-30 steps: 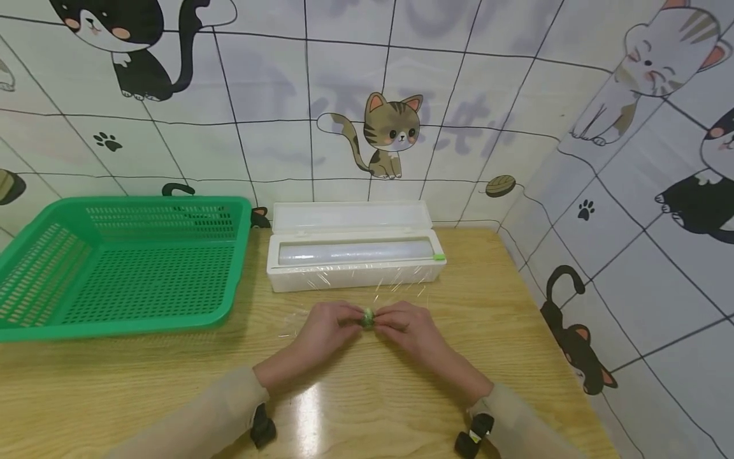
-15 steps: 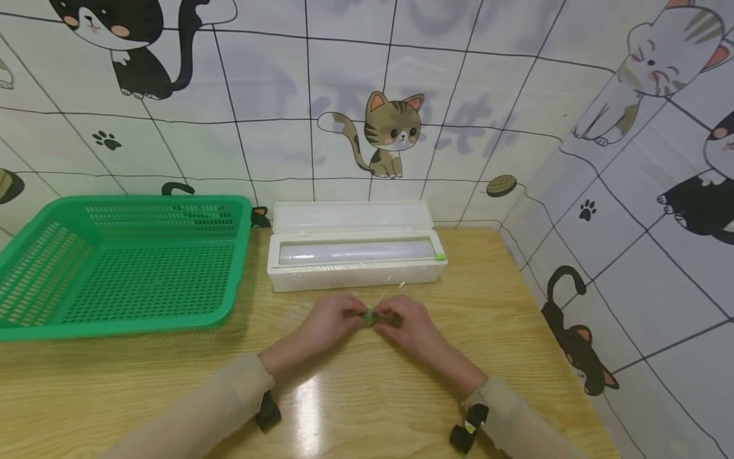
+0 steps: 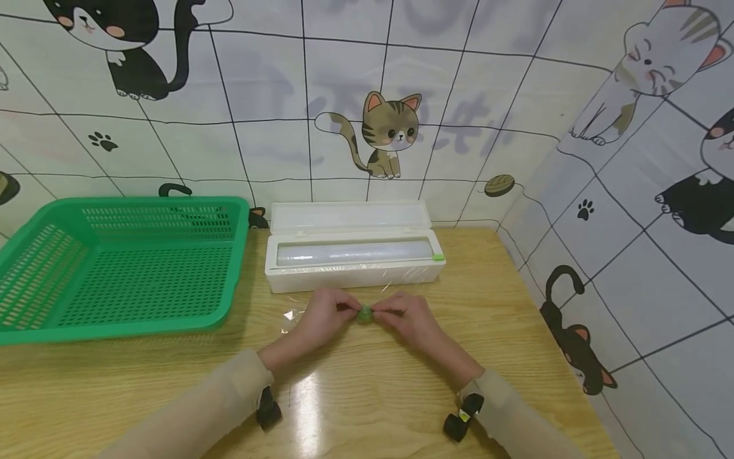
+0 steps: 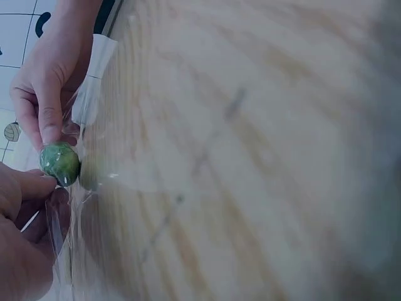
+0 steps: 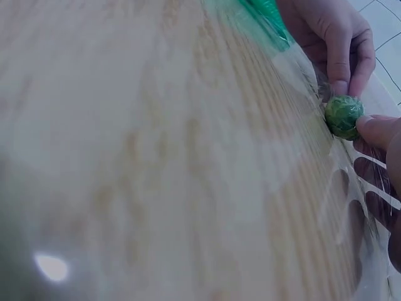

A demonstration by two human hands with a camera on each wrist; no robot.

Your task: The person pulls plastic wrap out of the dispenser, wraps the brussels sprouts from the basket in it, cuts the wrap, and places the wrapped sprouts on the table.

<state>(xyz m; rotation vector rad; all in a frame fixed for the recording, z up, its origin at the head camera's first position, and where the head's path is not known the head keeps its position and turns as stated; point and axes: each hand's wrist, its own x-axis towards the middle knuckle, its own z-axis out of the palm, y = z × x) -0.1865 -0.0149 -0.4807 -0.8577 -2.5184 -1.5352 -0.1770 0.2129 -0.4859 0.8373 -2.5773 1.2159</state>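
Note:
A small round green Brussels sprout [image 3: 365, 314], wrapped in clear cling film [image 4: 69, 219], is between my two hands just in front of the white box. My left hand [image 3: 325, 317] pinches the film at the sprout's left side. On the other side, my right hand [image 3: 408, 319] does the same with thumb and finger. In the left wrist view the film over the sprout [image 4: 60, 163] shines, and a thumb tip touches its lower edge. Loose film spreads beneath the fingers in the right wrist view, where the sprout [image 5: 343, 116] shows leaf veins.
Behind the hands stands a white cling film box [image 3: 352, 277], lid raised, with a film roll [image 3: 355, 252] inside. A green plastic basket [image 3: 226, 299] stands at the left on the wooden table [image 3: 367, 395]. A cat-patterned covering [image 3: 275, 83] lines the walls.
Both hands have shifted slightly away from me, and the fingertips have changed their pinch beside the sprout. More of the green sprout shows now. Film glints to the left of the left hand.

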